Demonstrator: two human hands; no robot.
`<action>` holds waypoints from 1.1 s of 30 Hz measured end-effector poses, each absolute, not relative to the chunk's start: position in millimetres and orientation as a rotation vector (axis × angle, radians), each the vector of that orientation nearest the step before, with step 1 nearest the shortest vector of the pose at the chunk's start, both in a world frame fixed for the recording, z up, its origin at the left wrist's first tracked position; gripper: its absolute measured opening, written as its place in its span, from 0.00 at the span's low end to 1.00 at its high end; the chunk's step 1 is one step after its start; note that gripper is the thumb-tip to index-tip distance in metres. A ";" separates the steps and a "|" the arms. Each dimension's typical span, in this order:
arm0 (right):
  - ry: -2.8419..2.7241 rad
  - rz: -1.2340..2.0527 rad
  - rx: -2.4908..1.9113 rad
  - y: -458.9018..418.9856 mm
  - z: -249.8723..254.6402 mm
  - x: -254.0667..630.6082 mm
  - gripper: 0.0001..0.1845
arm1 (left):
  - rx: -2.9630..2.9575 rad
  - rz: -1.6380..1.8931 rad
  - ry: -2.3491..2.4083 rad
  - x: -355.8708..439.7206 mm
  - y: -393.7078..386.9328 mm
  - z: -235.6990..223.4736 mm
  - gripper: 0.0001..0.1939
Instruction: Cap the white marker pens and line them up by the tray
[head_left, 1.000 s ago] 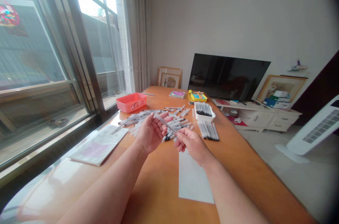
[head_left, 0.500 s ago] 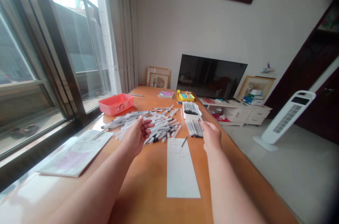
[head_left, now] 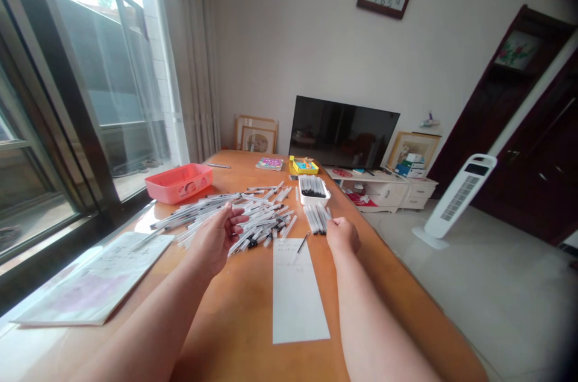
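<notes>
My right hand [head_left: 342, 235] is closed on a pen [head_left: 329, 212] with a pale barrel, at the right end of a row of pens [head_left: 316, 218] laid side by side. Fingers loosely curled and apart, my left hand [head_left: 215, 239] hovers at the near edge of a loose heap of pens [head_left: 264, 213]; I see nothing in it. Behind the row stands a white container [head_left: 315, 200] filled with pens, their black ends towards me. A white sheet of paper [head_left: 298, 304] lies between my forearms, with a single dark pen [head_left: 302, 242] across its top.
On the left of the wooden table [head_left: 235, 322] are a red plastic basket [head_left: 178, 183] and a paper booklet [head_left: 94, 280]. Farther back lie a colourful book [head_left: 270, 163] and a yellow box [head_left: 304, 166]. The table's right edge drops to the floor.
My right hand has come down with the pen to the right end of the row. My left hand stays beside the heap. The whole view has shifted a little.
</notes>
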State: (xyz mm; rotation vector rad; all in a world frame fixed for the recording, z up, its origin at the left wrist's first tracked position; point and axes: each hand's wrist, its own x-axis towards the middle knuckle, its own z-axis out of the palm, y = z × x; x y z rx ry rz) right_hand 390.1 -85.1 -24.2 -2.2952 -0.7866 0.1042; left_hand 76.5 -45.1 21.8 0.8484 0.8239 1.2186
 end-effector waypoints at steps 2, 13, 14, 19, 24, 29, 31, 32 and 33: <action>-0.810 0.106 -2.318 -83.7 -25.7 389.6 0.15 | 0.843 1.220 0.826 76.4 -44.7 21.7 0.19; -0.866 0.168 -2.362 -79.5 -22.9 385.1 0.14 | 0.860 1.234 0.840 77.2 -46.5 23.9 0.17; -0.868 0.171 -2.360 -79.8 -22.6 384.9 0.15 | 0.859 1.233 0.837 76.9 -46.2 23.3 0.17; -0.873 0.188 -2.323 -83.0 -21.2 384.9 0.20 | 0.860 1.234 0.832 75.0 -45.1 21.8 0.19; -0.875 0.170 -2.264 -85.3 -19.0 383.7 0.19 | 0.862 1.245 0.818 74.4 -43.3 21.7 0.19; -1.012 0.188 -2.148 -89.2 -13.7 368.4 0.13 | 0.856 1.253 0.832 71.9 -39.9 22.1 0.19; -1.133 0.231 -2.095 -91.1 -11.5 356.5 0.11 | 0.857 1.257 0.843 70.3 -38.6 22.3 0.20; -1.204 0.245 -2.078 -92.0 -10.6 350.2 0.10 | 0.861 1.260 0.850 69.6 -38.2 22.2 0.20; -1.270 0.256 -2.072 -92.8 -9.8 344.2 0.09 | 0.867 1.265 0.854 69.0 -38.0 22.0 0.20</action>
